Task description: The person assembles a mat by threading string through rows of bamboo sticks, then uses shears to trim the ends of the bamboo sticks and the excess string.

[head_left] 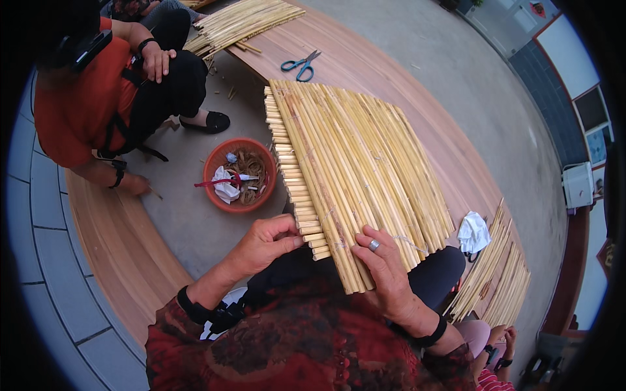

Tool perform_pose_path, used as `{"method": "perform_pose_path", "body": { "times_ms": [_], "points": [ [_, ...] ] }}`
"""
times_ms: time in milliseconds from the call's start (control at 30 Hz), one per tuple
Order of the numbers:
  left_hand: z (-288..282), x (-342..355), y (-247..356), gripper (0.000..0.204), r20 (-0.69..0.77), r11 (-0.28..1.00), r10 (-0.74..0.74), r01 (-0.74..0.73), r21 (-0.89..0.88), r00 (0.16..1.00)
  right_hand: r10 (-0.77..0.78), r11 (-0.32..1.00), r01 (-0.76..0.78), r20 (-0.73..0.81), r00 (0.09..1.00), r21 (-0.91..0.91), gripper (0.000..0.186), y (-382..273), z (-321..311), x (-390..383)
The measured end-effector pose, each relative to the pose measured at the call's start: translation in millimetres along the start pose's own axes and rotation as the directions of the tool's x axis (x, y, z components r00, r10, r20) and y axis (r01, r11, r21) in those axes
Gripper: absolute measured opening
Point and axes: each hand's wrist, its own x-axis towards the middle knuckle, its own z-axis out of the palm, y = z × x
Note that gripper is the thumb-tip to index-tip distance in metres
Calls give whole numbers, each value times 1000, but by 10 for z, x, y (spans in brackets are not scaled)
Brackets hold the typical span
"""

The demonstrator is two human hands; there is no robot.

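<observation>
A mat of straw-yellow reed stalks (pixel 365 163) lies tilted over my lap and the table edge. Its top layer runs lengthwise, and the cut ends of a crosswise layer stick out along the left side. My left hand (pixel 266 246) is closed in a pinch at those ends near the mat's lower left corner, thumb and fingertips on a stalk. With a ring on one finger, my right hand (pixel 385 264) grips the near edge, fingers lying over the top stalks. Thin pale ties show across the stalks near that edge. The mat's underside is hidden.
Blue-handled scissors (pixel 302 66) rest on the wooden table (pixel 417 85) beyond the mat. An orange basin (pixel 212 159) with fibre and white scraps stands on the floor. Loose stalks (pixel 482 260) and white cloth (pixel 473 232) lie right. A person in orange (pixel 85 117) sits left; another person's hands (pixel 505 342) show lower right.
</observation>
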Motion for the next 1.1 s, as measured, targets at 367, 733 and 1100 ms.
{"method": "perform_pose_path", "body": {
  "times_ms": [367, 733, 1100],
  "points": [
    [-667, -75, -64, 10, -232, 991, -121, 131, 24, 965, 50, 999, -50, -135, 990, -1, 56, -59, -200, 6],
    [-279, 263, 167, 4, -240, 992, 87, -106, -68, 967, 454, 854, -12, -735, 503, 520, 34, 205, -986, 11],
    [343, 677, -37, 9, 112, 997, -66, 61, 48, 991, 717, 617, 309, -679, 160, 724, 32, 415, -1062, -441]
  ]
}}
